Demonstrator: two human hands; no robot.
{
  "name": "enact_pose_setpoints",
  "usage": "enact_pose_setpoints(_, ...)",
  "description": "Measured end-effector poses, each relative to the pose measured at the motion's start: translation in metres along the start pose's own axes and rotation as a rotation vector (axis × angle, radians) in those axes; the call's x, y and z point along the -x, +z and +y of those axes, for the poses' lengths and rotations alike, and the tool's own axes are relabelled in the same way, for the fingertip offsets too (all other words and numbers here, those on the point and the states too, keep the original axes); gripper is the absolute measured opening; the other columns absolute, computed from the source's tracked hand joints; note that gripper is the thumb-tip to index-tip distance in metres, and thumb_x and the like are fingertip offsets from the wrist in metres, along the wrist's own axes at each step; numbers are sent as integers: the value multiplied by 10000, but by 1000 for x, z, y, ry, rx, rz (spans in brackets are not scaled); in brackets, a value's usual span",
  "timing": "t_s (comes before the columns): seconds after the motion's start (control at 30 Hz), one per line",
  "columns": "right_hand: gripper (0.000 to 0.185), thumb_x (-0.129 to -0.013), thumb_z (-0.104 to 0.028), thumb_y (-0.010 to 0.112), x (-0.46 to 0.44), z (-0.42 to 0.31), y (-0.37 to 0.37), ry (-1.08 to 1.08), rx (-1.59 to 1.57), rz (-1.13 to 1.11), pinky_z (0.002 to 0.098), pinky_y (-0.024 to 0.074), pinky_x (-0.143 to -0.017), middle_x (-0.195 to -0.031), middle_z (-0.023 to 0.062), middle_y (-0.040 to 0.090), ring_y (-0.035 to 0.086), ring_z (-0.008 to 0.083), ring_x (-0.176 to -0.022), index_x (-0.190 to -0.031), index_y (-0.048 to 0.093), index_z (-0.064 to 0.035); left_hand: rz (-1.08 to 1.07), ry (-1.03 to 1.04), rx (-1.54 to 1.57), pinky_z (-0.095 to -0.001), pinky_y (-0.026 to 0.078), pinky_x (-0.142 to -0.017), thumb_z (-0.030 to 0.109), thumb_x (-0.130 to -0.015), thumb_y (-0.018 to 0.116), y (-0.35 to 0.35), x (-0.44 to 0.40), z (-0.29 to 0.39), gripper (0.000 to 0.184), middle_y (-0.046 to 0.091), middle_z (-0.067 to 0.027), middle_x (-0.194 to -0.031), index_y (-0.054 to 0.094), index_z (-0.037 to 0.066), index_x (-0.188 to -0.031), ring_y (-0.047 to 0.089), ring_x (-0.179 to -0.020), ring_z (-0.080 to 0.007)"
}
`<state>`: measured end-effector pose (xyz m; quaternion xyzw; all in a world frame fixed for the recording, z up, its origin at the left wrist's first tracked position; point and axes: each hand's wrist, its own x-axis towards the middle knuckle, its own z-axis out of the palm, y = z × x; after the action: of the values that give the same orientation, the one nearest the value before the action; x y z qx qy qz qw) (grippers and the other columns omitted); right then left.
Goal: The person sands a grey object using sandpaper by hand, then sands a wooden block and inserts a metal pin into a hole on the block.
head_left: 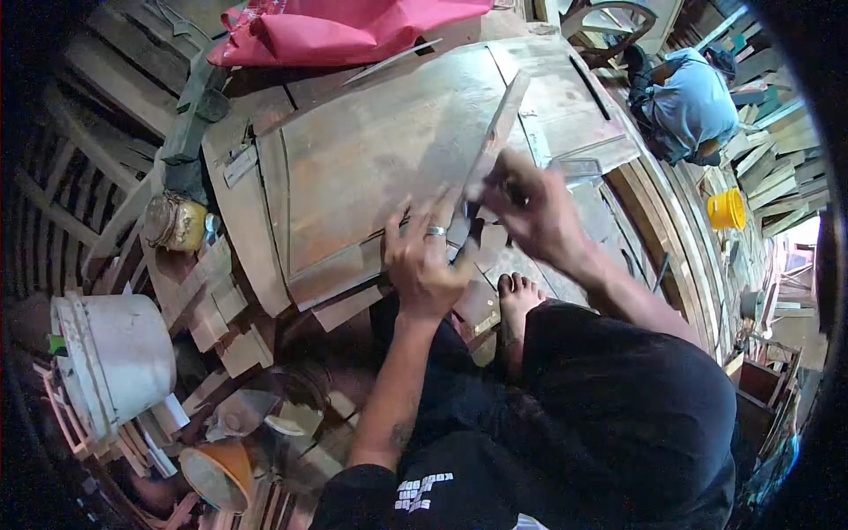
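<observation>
While both blurred hands, left (426,269) and right (546,216), work close at the lower end of a wood strip (503,119) slanting over the board (353,150), seemingly needing steadiness, I can't tell whether either grips it.

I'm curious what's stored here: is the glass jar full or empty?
Not empty: yellowish contents show through the side of the glass jar. Whether it is filled to the top, I cannot tell.

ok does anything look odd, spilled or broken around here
The bare foot is unprotected close to the left hand and the wooden strip, which looks odd for woodwork. Wood offcuts lie jumbled at left, below the jar. I see no clear spill or breakage.
</observation>
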<state>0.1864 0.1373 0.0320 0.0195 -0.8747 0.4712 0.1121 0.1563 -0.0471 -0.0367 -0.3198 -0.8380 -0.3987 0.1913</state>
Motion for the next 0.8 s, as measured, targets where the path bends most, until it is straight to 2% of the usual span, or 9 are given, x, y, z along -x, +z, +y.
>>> enact_pose_setpoints(0.07, 206, -912, -8, 728, -1, 0, -3, 35, 78, -14, 364, 587, -811, -856, 155, 740, 732, 171, -832, -1102, 654, 20, 16, -18, 37, -513, 431, -1146, 287, -944, 750, 2, 1, 0, 435, 737, -167, -1281, 713, 30, -1292, 667, -1168, -386)
enact_pose_setpoints(0.13, 209, -911, -11, 737, -26, -10, -22, 490, -120, 53, 359, 584, -805, -845, 144, 744, 719, 162, -806, -1102, 659, 20, 2, -43, 27, -513, 434, -1142, 284, -936, 756, 3, 2, 1, 430, 738, -169, -1273, 716, 29, -1281, 670, -1151, -389)
enact_pose_setpoints(0.27, 243, -930, -110, 808, -5, 33, 1, 25, -106, 131, 377, 559, -685, -829, 156, 744, 684, 161, -717, -1034, 633, 21, 12, -4, 21, -512, 442, -1128, 275, -933, 759, 0, -1, 3, 430, 736, -177, -1265, 713, 25, -1279, 668, -1164, -393)
enact_pose_setpoints(0.3, 229, -1010, -142, 768, 2, -4, -3, -25, 88, 42, 296, 513, -647, -839, 67, 750, 682, 104, -764, -940, 606, 5, 10, -12, 23, -512, 443, -1120, 271, -939, 755, 0, 1, 0, 416, 737, -175, -1260, 715, 23, -1270, 667, -1158, -391)
enact_pose_setpoints(0.4, 244, -979, -164, 776, -12, 27, -7, 61, 18, 139, 373, 543, -620, -784, 177, 720, 703, 179, -674, -1037, 619, 13, -8, -20, 67, -509, 440, -1117, 233, -931, 751, -1, -4, 5, 393, 734, -169, -1258, 712, 19, -1258, 664, -1154, -383)
enact_pose_setpoints(0.43, 215, -1021, -173, 732, -25, 6, -24, 372, -189, 84, 350, 529, -565, -775, 146, 739, 690, 153, -643, -1018, 620, 11, -12, -26, 52, -505, 439, -1123, 227, -921, 748, -1, -4, 5, 405, 732, -167, -1265, 706, 15, -1263, 664, -1162, -382)
enact_pose_setpoints(0.57, 193, -961, -99, 773, -6, 11, -4, -72, -27, 113, 367, 573, -649, -785, 113, 754, 725, 137, -724, -1040, 626, -2, -21, -22, 53, -493, 445, -1112, 232, -926, 741, -2, -4, 1, 419, 726, -163, -1278, 694, 2, -1274, 664, -1166, -381)
enact_pose_setpoints(0.6, 224, -921, -98, 808, -1, -1, -6, 109, 108, -32, 381, 578, -687, -777, 124, 744, 732, 138, -755, -1036, 637, -9, -26, -29, 61, -491, 450, -1096, 239, -939, 743, -2, -5, 1, 409, 727, -161, -1277, 696, 1, -1269, 663, -1161, -381)
enact_pose_setpoints(0.8, 210, -981, -173, 771, -20, 26, -8, 222, -183, 169, 378, 557, -667, -809, 196, 720, 689, 180, -693, -1067, 675, -7, 8, -32, 87, -508, 438, -1121, 150, -884, 720, 1, -6, 4, 394, 722, -189, -1256, 695, 1, -1249, 656, -1159, -408)
